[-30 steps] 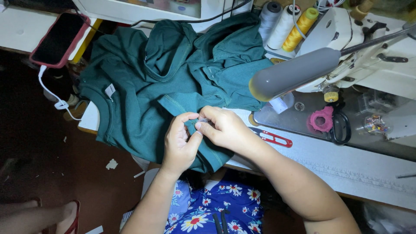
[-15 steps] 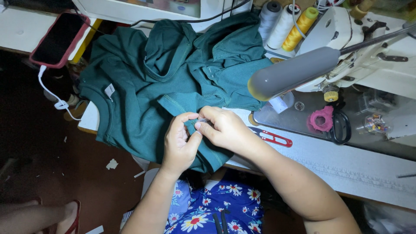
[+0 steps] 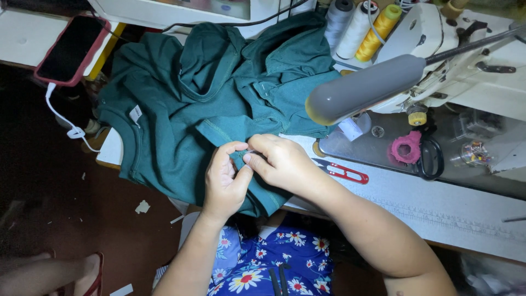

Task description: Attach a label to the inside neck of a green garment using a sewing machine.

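Left hand [image 3: 226, 183] and right hand [image 3: 279, 163] both pinch a fold of the dark green garment [image 3: 219, 104], spread across the table's near left edge. Red thread snips [image 3: 342, 171] lie just right.

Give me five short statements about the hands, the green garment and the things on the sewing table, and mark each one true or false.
1. Both hands, the left hand and the right hand, pinch the green garment near its lower edge. True.
2. The red thread snips are held in the right hand. False: they lie on the table, just right of that hand.
3. A yellow thread cone stands beside a white thread cone and a grey thread cone. True.
4. The phone lies on top of the garment. False: it rests on a white surface to the garment's left.
5. The pink-wrapped scissors lie on the sewing machine bed. True.
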